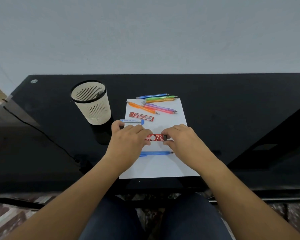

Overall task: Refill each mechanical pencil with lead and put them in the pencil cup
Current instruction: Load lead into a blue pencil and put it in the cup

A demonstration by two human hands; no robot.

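Both hands gripping red lead case (155, 137) over white paper (170, 163): left hand (128, 139) pinching its left end, right hand (179, 136) the dark cap end. Blue mech. pencil (156, 153) lying just below; slotted pencil cup (92, 103) at far left.

A black shiny table (232, 104) is set against a pale plain wall (145, 32). A white sheet of paper (164, 167) is laid flat on the table. A small round silver cap (34, 81) is fixed near the table's far left corner. A patterned floor (10, 215) is seen below the table.
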